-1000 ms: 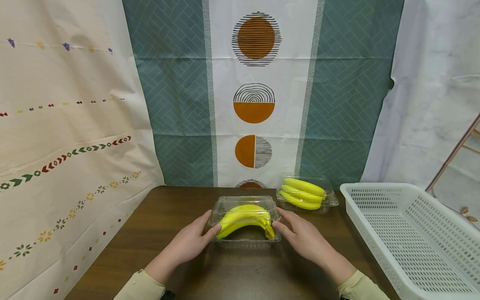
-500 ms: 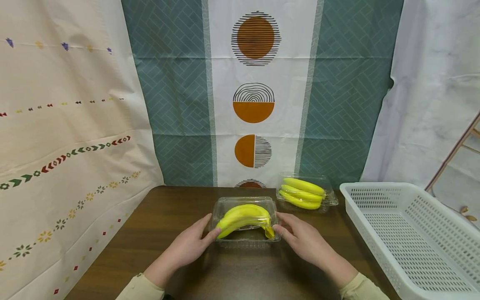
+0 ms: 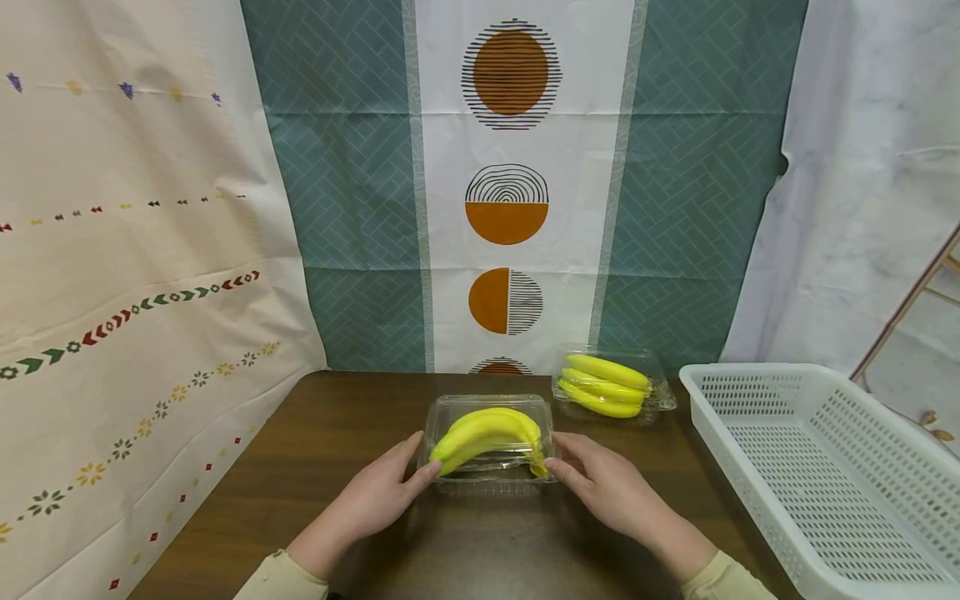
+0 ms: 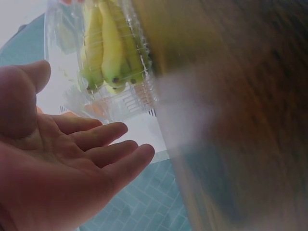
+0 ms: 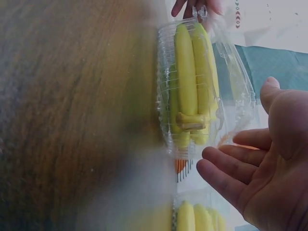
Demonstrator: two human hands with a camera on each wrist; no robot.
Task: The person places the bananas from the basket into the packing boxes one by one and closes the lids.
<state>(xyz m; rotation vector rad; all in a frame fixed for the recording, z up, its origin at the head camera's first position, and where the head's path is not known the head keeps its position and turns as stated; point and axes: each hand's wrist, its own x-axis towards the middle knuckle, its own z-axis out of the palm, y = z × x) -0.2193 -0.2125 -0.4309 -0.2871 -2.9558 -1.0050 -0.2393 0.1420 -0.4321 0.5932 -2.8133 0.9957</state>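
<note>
A clear plastic clamshell box with a bunch of yellow bananas inside sits on the table in front of me. My left hand is at its left side and my right hand at its right side. In the left wrist view, the fingers are extended beside the box's end. The right wrist view likewise has straight fingers next to the box. There the clear lid seems to stand partly away from the base. Whether any fingertip touches the plastic, I cannot tell.
Behind and to the right is a second clear box of bananas. A white perforated plastic basket stands along the right side of the brown wooden table. A patterned curtain hangs at the back edge.
Both hands have shifted slightly toward the front along the box's sides. The edges and reflections of the clear lid have changed a little. The second box and the basket have stayed put.
</note>
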